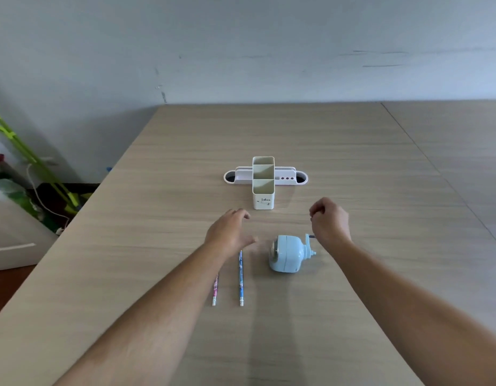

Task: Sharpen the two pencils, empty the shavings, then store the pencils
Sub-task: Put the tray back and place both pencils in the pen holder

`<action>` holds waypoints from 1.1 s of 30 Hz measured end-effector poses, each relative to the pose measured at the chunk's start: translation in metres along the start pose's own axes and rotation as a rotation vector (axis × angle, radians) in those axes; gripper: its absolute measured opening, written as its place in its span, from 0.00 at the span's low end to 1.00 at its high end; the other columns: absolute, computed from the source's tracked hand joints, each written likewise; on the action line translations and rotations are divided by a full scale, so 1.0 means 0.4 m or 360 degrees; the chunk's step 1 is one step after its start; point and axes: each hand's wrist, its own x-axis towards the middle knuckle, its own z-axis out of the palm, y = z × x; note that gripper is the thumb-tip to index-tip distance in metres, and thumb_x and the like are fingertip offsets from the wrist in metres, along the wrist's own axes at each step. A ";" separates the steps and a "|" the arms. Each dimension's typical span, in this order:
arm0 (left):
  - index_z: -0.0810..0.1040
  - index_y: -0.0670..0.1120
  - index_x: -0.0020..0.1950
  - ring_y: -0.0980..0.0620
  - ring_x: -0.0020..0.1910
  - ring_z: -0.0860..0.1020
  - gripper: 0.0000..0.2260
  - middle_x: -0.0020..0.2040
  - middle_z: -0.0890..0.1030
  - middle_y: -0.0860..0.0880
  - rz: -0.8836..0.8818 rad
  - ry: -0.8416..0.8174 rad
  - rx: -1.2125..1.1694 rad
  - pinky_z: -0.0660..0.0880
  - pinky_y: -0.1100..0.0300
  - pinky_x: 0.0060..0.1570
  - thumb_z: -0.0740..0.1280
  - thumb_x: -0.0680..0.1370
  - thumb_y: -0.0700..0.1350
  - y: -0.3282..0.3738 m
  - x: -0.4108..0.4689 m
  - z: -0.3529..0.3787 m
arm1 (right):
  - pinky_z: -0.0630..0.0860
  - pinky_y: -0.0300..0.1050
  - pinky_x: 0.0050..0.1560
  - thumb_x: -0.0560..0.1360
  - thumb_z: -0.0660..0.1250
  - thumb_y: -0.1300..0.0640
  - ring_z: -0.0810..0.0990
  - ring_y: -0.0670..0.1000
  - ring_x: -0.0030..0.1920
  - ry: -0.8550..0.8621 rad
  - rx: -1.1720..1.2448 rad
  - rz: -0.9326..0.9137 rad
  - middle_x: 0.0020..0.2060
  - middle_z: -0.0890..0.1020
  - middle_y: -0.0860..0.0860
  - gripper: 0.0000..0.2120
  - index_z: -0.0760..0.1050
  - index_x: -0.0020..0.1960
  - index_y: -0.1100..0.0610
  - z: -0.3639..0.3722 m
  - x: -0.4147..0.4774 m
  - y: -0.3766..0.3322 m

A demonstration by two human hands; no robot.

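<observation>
Two pencils lie side by side on the wooden table [297,140], erasers toward me: a pink one [215,291], partly hidden under my left forearm, and a blue one [241,277]. A light blue crank sharpener [287,253] sits to their right. Behind them stands a white pencil holder [263,181] with three compartments. My left hand [230,229] hovers over the pencil tips, fingers spread, holding nothing. My right hand [329,220] is loosely curled just above and right of the sharpener's crank handle, apart from it.
A flat white desk organiser [292,178] with holes lies crosswise behind the pencil holder. The table's left edge drops off to a floor with a white cabinet [15,238], green rods and clutter. A seam runs along the table's right part.
</observation>
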 end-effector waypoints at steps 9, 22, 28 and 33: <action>0.80 0.47 0.48 0.45 0.52 0.81 0.08 0.52 0.83 0.48 -0.0539 -0.0141 0.0066 0.76 0.58 0.47 0.67 0.73 0.49 -0.162 -0.079 0.064 | 0.71 0.42 0.41 0.73 0.60 0.61 0.78 0.56 0.43 -0.0763 -0.0662 -0.0339 0.46 0.83 0.57 0.10 0.78 0.48 0.61 0.268 -0.159 -0.050; 0.79 0.38 0.50 0.39 0.53 0.80 0.09 0.53 0.82 0.39 -0.0637 -0.0230 0.0005 0.75 0.56 0.45 0.66 0.76 0.43 -0.247 -0.107 0.140 | 0.72 0.43 0.45 0.74 0.62 0.62 0.80 0.60 0.55 -0.0711 -0.0980 0.0041 0.54 0.80 0.60 0.11 0.73 0.55 0.65 0.407 -0.178 0.050; 0.73 0.45 0.29 0.41 0.46 0.84 0.12 0.41 0.83 0.39 -0.0683 -0.0198 -0.0278 0.78 0.55 0.41 0.67 0.72 0.42 -0.268 -0.091 0.069 | 0.67 0.41 0.29 0.71 0.64 0.60 0.72 0.53 0.30 -0.0689 -0.0801 -0.0024 0.28 0.72 0.52 0.12 0.65 0.31 0.58 0.393 -0.160 -0.027; 0.76 0.42 0.31 0.40 0.41 0.84 0.08 0.35 0.82 0.39 -0.0503 0.0062 -0.0453 0.82 0.48 0.44 0.69 0.70 0.39 -0.203 0.008 -0.082 | 0.58 0.40 0.24 0.69 0.64 0.61 0.62 0.49 0.22 -0.0416 -0.0420 -0.0163 0.21 0.66 0.51 0.17 0.61 0.24 0.57 0.308 -0.068 -0.182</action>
